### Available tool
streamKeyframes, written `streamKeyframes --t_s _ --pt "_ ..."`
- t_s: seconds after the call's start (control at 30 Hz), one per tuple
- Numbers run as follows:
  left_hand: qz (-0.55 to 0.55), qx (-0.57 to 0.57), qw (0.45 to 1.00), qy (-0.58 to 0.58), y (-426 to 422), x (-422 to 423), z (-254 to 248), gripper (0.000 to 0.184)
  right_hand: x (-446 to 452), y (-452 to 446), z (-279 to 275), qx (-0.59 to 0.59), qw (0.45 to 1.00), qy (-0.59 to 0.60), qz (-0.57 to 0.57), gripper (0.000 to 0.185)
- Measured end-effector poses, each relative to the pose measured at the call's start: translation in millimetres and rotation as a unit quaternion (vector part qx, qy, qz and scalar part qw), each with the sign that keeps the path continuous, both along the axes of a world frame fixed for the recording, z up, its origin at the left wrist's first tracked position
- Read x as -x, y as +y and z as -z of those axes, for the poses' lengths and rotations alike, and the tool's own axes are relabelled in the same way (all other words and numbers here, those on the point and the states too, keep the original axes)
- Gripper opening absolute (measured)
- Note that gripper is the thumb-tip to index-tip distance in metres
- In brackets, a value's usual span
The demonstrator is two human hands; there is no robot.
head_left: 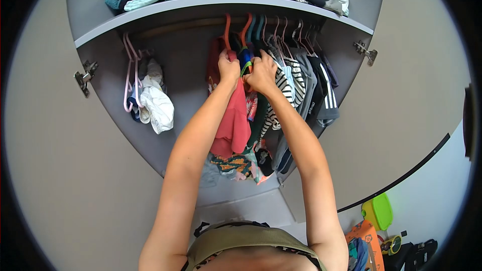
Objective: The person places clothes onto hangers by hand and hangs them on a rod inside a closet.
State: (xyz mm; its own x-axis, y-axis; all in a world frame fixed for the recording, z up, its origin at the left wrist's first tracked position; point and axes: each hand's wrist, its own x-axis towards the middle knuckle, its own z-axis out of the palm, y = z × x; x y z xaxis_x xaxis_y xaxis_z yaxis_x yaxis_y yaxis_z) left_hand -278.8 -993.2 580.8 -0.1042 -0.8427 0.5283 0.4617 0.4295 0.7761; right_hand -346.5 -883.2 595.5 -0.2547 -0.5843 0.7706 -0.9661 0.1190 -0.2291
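in the upper middle of the frame, the left hand [229,69] has the red garment [234,120] pinched near the top, just below 1 of the 2 orange hangers [227,32]. the right hand [262,73] is right beside it, fingers curled in at the hanging clothes, can't tell if it's gripping any. striped top [297,83] hangs just right of it.

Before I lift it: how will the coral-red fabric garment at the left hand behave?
The coral-red garment will likely be floppy, drooping in soft folds. Being apparently plain cloth, it looks light. It may drag on the floral-print fabric close beside it.
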Motion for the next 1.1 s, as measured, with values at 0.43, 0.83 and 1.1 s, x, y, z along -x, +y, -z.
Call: streamKeyframes --t_s 0.43,0.83,1.1 --pt "0.065 -0.001 0.997 -0.049 24 -5 -8 0.060 -4 6 4 0.093 0.995 0.033 0.019 0.033" --pt "-0.082 0.072 0.986 -0.123 19 -4 6 0.062 -13 2 6 0.128 0.988 0.026 0.081 0.029" --pt "-0.236 0.231 0.931 -0.153 122 -24 0 0.050 -17 60 25 0.174 0.984 0.008 0.024 0.023"
